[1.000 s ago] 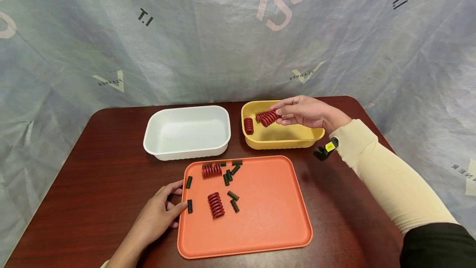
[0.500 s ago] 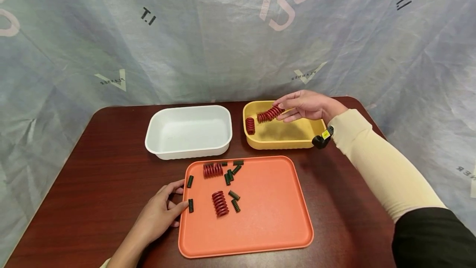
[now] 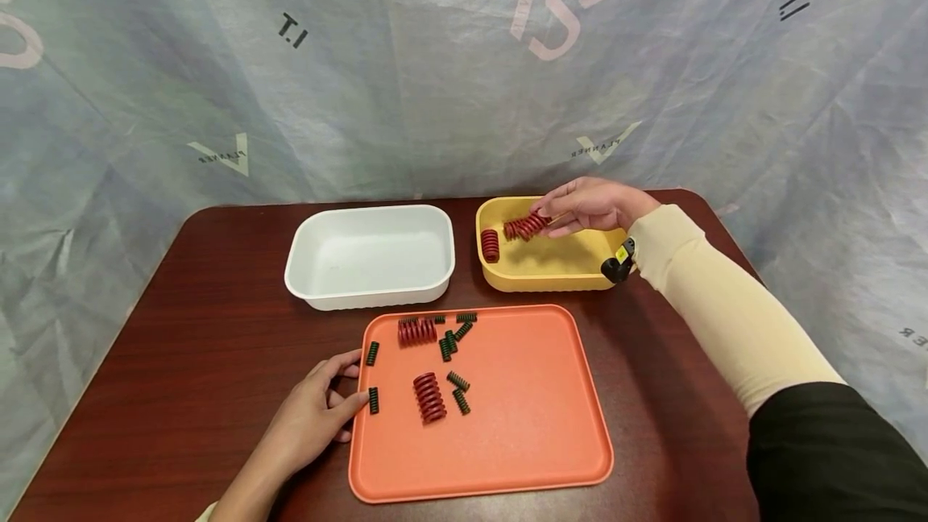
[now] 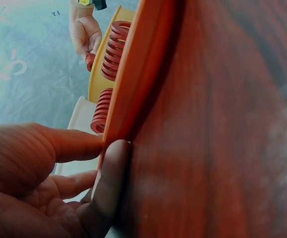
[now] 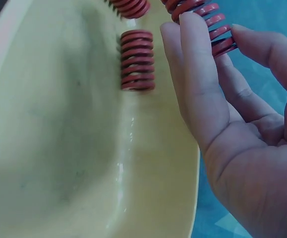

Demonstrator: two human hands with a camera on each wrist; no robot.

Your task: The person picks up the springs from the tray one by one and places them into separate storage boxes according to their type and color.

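Note:
My right hand (image 3: 590,204) pinches a red coil spring (image 5: 217,25) between thumb and fingers, over the far part of the yellow bin (image 3: 551,284). Inside that bin lie two more red springs: one (image 3: 490,246) by its left wall, another (image 5: 137,59) close under the held one. At the left edge of the orange tray (image 3: 522,441), my left hand (image 3: 308,417) grips the rim, its thumb beside a small dark green spring (image 3: 373,400). Two large red springs, one (image 3: 430,399) near the tray's middle and one (image 3: 416,333) near its far edge, lie on it.
Several small dark green springs (image 3: 458,381) are scattered over the tray's left half and far edge. Left of the yellow bin stands a white bin (image 3: 370,298) with a bare floor. Both bins sit at the back of the dark wooden table (image 3: 181,329), before a grey sheet (image 3: 362,87).
My right wrist and forearm have swung left and up while the held spring stays over the yellow bin. The nearer red spring on the tray has rolled slightly right. My left hand keeps its grip.

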